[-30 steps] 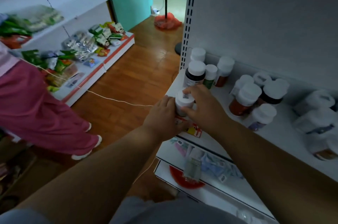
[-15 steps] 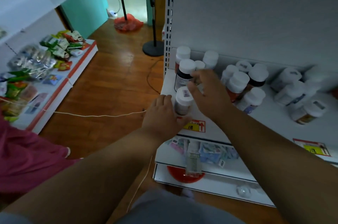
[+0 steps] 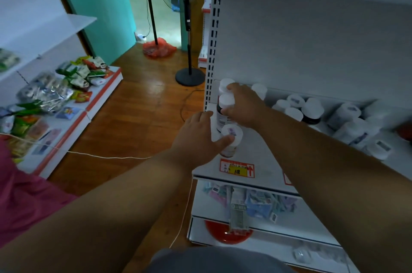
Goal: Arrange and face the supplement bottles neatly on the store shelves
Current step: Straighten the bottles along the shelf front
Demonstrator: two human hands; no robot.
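Now I see both my hands at the left end of the white shelf (image 3: pixel 263 152), where three supplement bottles stand in a line from front to back. My left hand (image 3: pixel 198 139) grips the front bottle (image 3: pixel 231 136), which has a white cap with a small sticker on it; the thumb lies across the cap edge and the other fingers go around the left side of it. This bottle stands upright, close to the front edge of the shelf, just behind the red and yellow price tag (image 3: pixel 237 168). My right hand (image 3: pixel 243 107) holds the dark bottle (image 3: pixel 224 112) directly behind it, fingers curled around its body under the white cap. One finger reaches up and touches the cap of the back bottle (image 3: pixel 224 85), which stands against the perforated upright (image 3: pixel 211 50).

To the right, well apart from my hands, more white-capped bottles (image 3: pixel 312 107) stand on the same shelf, and further right several lie on their sides (image 3: pixel 356 130); this part is dim, so I think their labels face different ways but I cannot be sure. On the lower shelf (image 3: pixel 200 206) are flat packets (image 3: pixel 263 201). Across the wooden floor (image 3: pixel 138 112), a low shelf carries snack bags (image 3: pixel 73 76), and a fan stand (image 3: pixel 189 76) is near the upright.
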